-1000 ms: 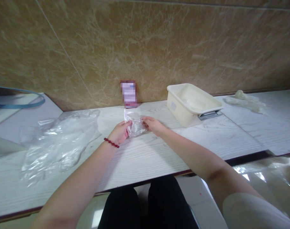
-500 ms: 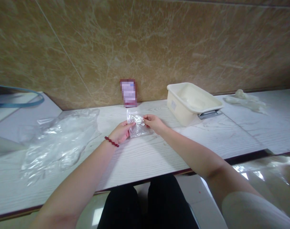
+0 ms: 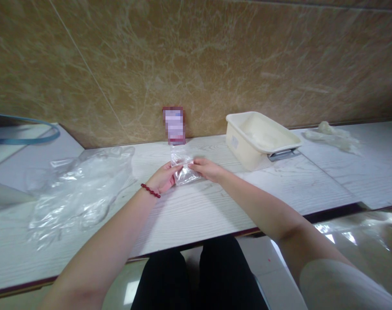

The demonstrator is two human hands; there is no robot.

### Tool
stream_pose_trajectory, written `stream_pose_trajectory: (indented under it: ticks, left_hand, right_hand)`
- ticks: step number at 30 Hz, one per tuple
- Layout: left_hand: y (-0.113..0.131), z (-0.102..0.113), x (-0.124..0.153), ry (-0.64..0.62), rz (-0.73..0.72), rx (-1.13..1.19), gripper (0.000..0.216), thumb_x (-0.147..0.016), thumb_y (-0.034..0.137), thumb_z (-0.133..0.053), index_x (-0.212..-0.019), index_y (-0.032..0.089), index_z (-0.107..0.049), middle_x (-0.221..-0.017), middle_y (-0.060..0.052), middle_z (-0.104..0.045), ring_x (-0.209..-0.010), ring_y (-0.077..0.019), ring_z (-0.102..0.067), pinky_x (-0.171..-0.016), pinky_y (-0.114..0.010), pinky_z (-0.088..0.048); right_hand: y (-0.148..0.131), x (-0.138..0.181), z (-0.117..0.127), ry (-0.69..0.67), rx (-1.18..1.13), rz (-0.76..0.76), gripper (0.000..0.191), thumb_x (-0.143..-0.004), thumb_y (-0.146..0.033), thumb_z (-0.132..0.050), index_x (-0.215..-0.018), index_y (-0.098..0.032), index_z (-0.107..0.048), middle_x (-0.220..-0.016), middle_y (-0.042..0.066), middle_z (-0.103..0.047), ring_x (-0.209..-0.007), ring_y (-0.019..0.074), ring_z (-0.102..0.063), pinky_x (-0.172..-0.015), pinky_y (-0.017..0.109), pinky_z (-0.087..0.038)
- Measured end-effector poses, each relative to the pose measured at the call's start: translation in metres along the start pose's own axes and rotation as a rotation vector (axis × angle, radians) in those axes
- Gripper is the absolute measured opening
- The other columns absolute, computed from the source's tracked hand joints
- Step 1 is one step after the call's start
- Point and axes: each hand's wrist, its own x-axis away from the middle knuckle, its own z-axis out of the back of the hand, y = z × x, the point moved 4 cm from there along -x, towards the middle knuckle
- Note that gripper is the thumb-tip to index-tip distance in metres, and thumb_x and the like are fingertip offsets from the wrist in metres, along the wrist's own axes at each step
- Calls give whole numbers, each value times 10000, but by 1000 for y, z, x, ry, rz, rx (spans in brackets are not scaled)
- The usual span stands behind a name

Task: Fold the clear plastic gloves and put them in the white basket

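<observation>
A small clear plastic bag (image 3: 184, 175) is held between my two hands, just above the white wood-grain table. My left hand (image 3: 166, 177) grips its left edge, thumb on top and fingers underneath. From the right, my right hand (image 3: 208, 169) pinches the bag, thumb and fingers closed on it near its middle. Whether anything lies inside the bag I cannot make out. A red bead bracelet (image 3: 150, 190) circles my left wrist.
Crumpled clear plastic sheeting (image 3: 82, 193) spreads over the table's left side. A cream plastic bin (image 3: 244, 148) stands back right, with a limp translucent plastic bag (image 3: 333, 137) beyond it. A blurred red-and-white card (image 3: 174, 125) leans on the marbled wall. A blue strap (image 3: 28, 141) loops far left.
My right hand has shifted slightly left along the bag, its thumb now lying across the plastic nearer my left thumb. My left hand stays almost where it was.
</observation>
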Motion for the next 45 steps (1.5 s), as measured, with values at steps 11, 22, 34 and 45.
stream_pose_trajectory:
  ticks: [11, 22, 34, 45]
  left_hand:
    - [2, 7, -2, -36, 41, 15, 245, -722, 71, -551, -945, 169, -576, -750, -25, -647, -663, -111, -617, -617, -236, -509]
    - [4, 10, -1, -2, 89, 7, 127, -733, 132, -437, -642, 135, -526, -533, 8, -532, -470, -72, -524, -459, -178, -457]
    - [4, 9, -2, 134, -185, -333, 388, -490, 183, -737, -775, 141, -477, -667, 25, -564, -547, -70, -540, -545, -197, -442]
    - [5, 6, -12, -216, -169, -197, 626, -588, 96, -690, -1109, 225, -368, -1087, -76, -531, -926, -153, -577, -845, -330, -433]
  right_hand:
    - [5, -7, 11, 155, 53, 29, 203, -645, -292, -599, -808, -201, -518, -543, -64, -505, -444, 62, -439, -379, 163, -329]
    - [-3, -5, 14, 229, -23, 19, 93, -626, -163, -437, -617, -182, -527, -524, -49, -452, -464, 67, -410, -405, 167, -343]
    - [2, -6, 21, 144, 259, 81, 316, -576, -293, -651, -854, -150, -603, -527, -38, -521, -447, 52, -411, -430, 175, -302]
    - [-86, 38, 45, 465, 740, 369, 217, -694, -247, -539, -886, -188, -623, -799, 29, -610, -629, 103, -528, -569, 226, -412]
